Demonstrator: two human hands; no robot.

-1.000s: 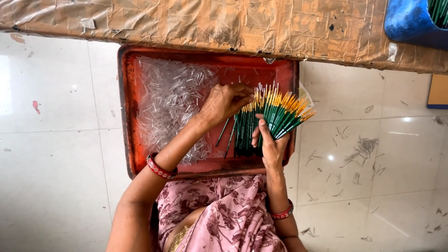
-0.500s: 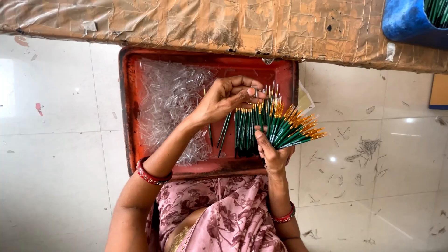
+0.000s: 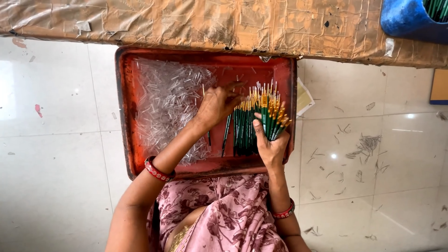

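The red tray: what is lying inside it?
Inside the red tray lie a heap of clear small tubes and green brushes. The hands and brush bundle cover part of the tray's bottom.

Right hand clasps green brushes over red tray.

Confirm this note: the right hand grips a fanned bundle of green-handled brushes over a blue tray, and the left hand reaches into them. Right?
Not quite. The tray is red, not blue, as the head view shows. The rest holds: the right hand grips the fanned bundle of green-handled brushes over it, and the left hand reaches into them.
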